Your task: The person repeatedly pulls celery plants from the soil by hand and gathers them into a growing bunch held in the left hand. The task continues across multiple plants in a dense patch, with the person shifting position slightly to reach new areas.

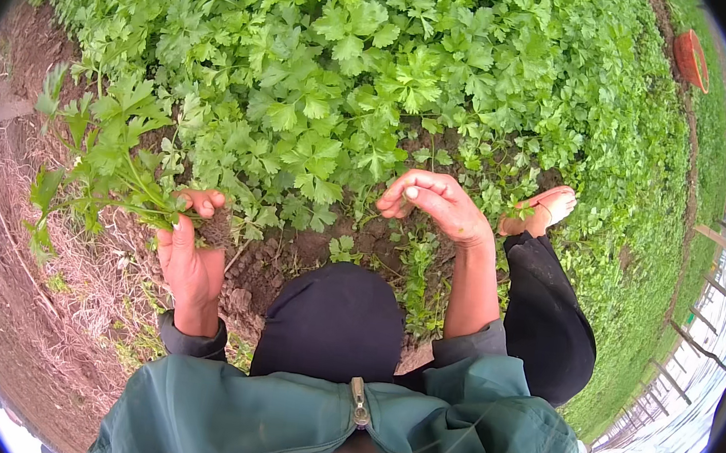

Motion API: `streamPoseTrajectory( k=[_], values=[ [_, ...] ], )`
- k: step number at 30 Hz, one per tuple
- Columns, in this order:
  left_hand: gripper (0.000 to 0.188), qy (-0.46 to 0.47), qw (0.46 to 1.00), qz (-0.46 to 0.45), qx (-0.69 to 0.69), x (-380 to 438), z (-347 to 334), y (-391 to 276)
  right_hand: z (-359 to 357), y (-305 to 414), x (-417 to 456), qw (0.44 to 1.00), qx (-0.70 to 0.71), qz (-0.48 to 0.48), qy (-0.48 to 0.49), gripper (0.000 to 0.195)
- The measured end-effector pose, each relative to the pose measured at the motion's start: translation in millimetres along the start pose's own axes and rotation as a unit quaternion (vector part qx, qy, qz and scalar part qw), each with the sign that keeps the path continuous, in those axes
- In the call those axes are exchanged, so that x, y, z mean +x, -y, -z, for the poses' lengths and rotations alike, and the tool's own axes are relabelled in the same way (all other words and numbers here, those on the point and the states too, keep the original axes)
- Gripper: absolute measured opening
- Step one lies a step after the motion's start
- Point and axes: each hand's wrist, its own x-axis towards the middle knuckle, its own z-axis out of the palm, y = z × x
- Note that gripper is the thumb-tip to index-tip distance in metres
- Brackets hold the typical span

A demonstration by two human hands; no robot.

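Note:
My left hand (pixel 191 247) grips the stem ends of a small bunch of leafy green celery-like plants (pixel 122 162), whose leaves fan out to the left. My right hand (pixel 442 205) is raised over the soil with its fingers curled towards the thumb; whether something small lies between them cannot be told. Dense plants of the same kind (pixel 343 103) grow in front of both hands. Short, sparse greenery and bare brown soil (pixel 307 247) lie between the hands.
My dark-trousered knee (pixel 332 320) is bent between my arms, and my bare foot (pixel 549 209) rests at the plants' edge on the right. Dry straw (pixel 89 276) covers ground at left. A red basket (pixel 691 60) stands far right, near wooden posts (pixel 722 242).

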Motion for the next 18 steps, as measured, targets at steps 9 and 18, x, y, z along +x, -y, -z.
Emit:
streamPoseTrajectory(
  k=[9, 18],
  values=[
    [0.022, 0.026, 0.998, 0.050, -0.041, -8, -4, 25, -11, -9, 161, 0.983, -0.161, 0.080, 0.035, 0.069],
    [0.035, 0.076, 0.969, 0.236, -0.005, 36, -13, 74, 10, 35, 121, 0.960, -0.277, 0.012, -0.029, 0.025]
  ],
)
